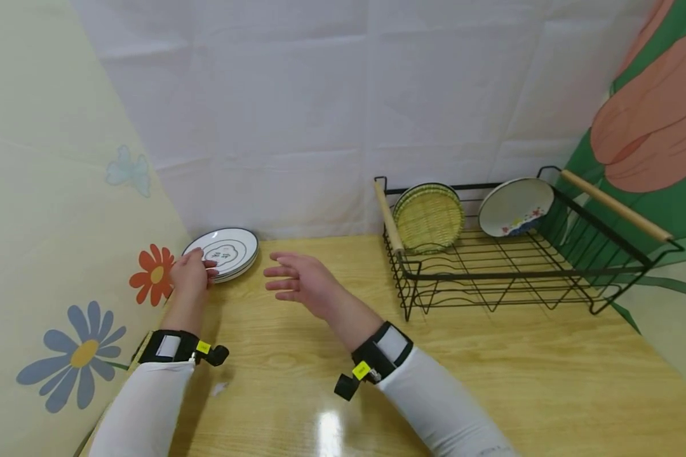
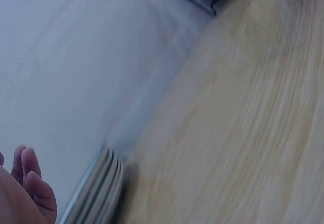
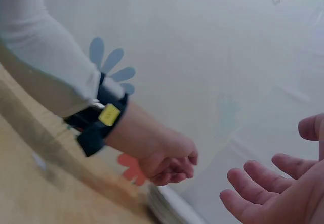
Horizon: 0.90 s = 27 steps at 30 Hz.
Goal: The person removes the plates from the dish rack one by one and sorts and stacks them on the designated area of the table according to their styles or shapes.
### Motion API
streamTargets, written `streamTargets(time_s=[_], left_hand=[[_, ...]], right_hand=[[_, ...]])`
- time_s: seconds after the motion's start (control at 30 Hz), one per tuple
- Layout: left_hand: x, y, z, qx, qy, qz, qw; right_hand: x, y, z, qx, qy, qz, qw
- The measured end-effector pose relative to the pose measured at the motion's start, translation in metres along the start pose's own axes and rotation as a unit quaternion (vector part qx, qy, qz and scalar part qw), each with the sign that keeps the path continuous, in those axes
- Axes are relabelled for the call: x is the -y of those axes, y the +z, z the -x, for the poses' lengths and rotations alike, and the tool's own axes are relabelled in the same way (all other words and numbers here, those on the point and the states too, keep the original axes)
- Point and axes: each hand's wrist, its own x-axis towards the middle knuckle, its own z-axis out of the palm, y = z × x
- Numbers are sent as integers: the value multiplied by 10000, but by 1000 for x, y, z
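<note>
A stack of white plates (image 1: 228, 251) with dark rims and a printed design lies on the table at the far left, by the wall. My left hand (image 1: 190, 271) is over the near-left edge of the stack, its fingers loosely curled with nothing held. In the left wrist view its fingers (image 2: 38, 183) stand apart from the stacked plates (image 2: 96, 191). To the right of the stack, my right hand (image 1: 303, 284) is in the air above the table, fingers spread and holding nothing. The right wrist view shows that hand (image 3: 283, 188) with its fingers extended.
On the right stands a black wire dish rack (image 1: 491, 276) with wooden handles. A woven yellow-green round tray (image 1: 431, 219) leans at its left end, and a white bowl (image 1: 517, 206) with flowers leans farther right. A white cloth wall (image 1: 286, 127) closes the back.
</note>
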Motion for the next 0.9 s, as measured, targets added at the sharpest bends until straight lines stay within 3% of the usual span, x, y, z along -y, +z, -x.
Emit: streamTargets(time_s=[0.2,0.37,0.57,0.7,0.9], left_hand=[[-4,25,37,1020,221,445,9935],[-2,43,63,1745,110,822,9812],[6,57,92,2362,-33,876,9678],[15,77,112,2807,-232,1185,9522],[33,114,136,3277,-670,1528,9299]], right_hand=[[57,-24,22,171,-542,1121,9921],[102,-48,37,162,-1026,2099,9722],[140,-81,44,-77,-1215,2909,9490],[161,-112,42,-426,-1156,3608,9245],[180,-168,29,-1142,-920,4814,8642]])
